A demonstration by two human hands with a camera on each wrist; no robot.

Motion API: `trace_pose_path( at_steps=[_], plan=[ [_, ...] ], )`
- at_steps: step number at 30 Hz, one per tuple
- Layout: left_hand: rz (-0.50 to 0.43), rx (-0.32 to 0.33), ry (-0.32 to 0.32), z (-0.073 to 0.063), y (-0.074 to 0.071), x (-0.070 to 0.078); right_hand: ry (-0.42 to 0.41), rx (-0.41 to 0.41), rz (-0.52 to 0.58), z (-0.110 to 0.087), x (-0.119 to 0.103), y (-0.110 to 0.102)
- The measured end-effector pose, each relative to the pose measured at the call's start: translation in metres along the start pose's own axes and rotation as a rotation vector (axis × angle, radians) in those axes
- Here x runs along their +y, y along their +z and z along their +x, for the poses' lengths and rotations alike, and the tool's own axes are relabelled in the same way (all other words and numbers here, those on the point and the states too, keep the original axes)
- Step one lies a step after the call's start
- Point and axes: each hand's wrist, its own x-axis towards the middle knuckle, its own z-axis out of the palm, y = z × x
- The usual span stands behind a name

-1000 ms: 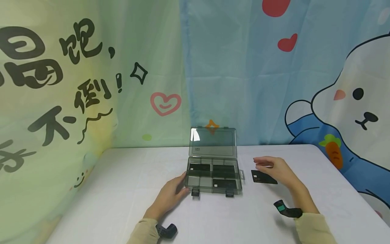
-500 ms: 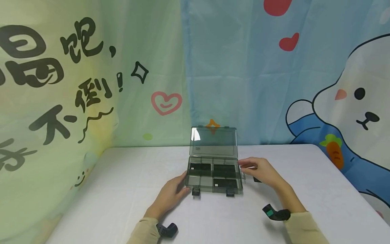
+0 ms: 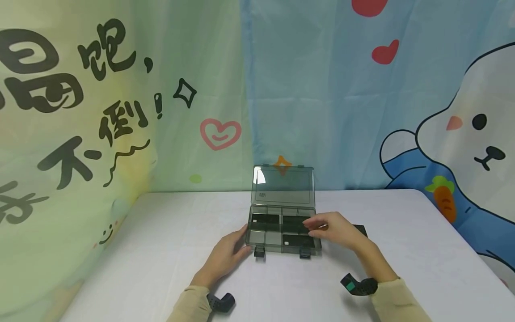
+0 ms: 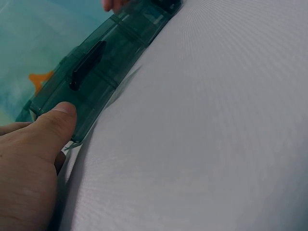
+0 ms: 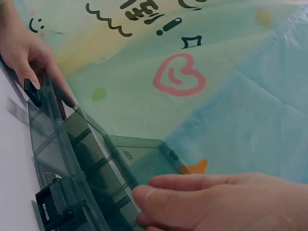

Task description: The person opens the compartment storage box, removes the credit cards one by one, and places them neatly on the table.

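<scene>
A smoky clear plastic compartment box [image 3: 273, 248] sits on the table with its lid [image 3: 283, 183] raised at the back. Black cards lie inside: one at back left [image 3: 264, 218], one at back right [image 3: 292, 224], one at front right [image 3: 298, 241]. My left hand [image 3: 227, 254] grips the box's left front corner, thumb on the front wall and fingers along the side. My right hand [image 3: 331, 228] is over the box's right side, fingertips above the back right card, thumb apart from the fingers; no thing shows between them. Another black card [image 3: 360, 230] lies on the table, partly hidden behind that hand.
Two dark latches [image 3: 259, 252] hang at the box's front edge. A white cloth covers the table [image 3: 169, 232]. Behind it hangs a printed curtain [image 3: 201, 80], close to the raised lid. Dark wrist devices [image 3: 359, 285] are worn on both arms.
My right hand has moved left from above the loose card on the table to over the box's right side. The left hand has stayed on the box; the cards inside look the same.
</scene>
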Motion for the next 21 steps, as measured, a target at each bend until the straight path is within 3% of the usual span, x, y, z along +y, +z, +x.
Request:
trace_pose_path(
  at_steps=[10, 21],
  plan=[
    [0.019, 0.003, 0.004, 0.002, 0.002, -0.003, 0.004, -0.026, -0.224, 0.004, -0.017, 0.009],
    [0.006, 0.005, 0.013, 0.001, 0.002, -0.002, 0.075, -0.038, -0.568, 0.010, -0.035, 0.022]
  ],
)
